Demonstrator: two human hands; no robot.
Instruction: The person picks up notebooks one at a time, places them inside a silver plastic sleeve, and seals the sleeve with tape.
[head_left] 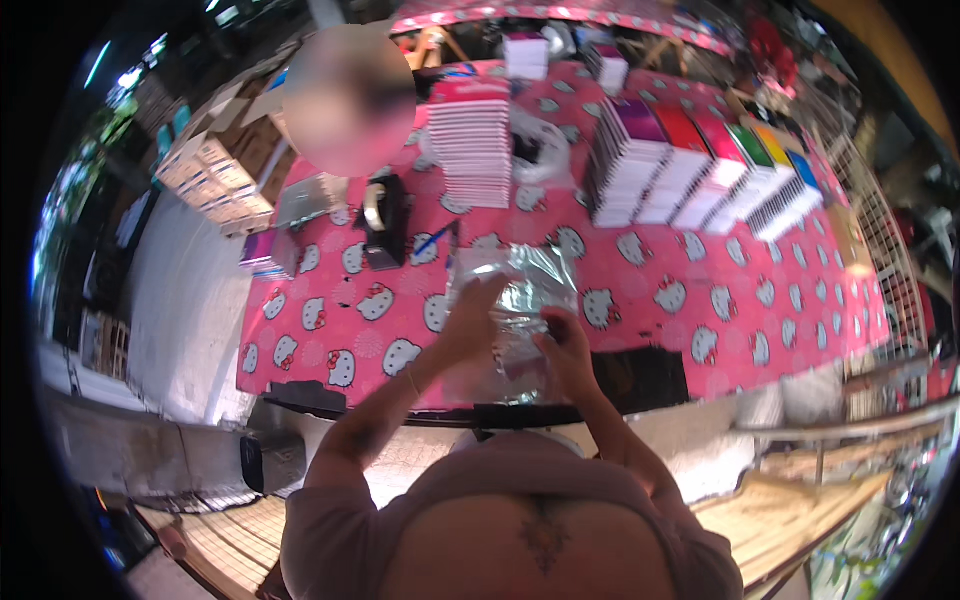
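Note:
A clear, shiny plastic bag (540,268) lies flat near the front edge of the table, possibly with more sheets under it. My left hand (474,318) rests on its left part with the fingers stretched out. At its right edge my right hand (566,348) is closed, thumb and fingers pinching the plastic. Glare on the film hides whether anything is inside. Beyond my left hand stand a black tape dispenser (385,235) with a roll of tape (373,205) and a blue pen (430,242).
A tall stack of pink-covered notebooks (470,150) stands behind the bag. Several stacks in purple, red (678,140), pink, green, yellow and blue line the right. Cardboard boxes (215,165) and a small purple notebook pile (268,254) are at the left. A blurred patch covers the far left.

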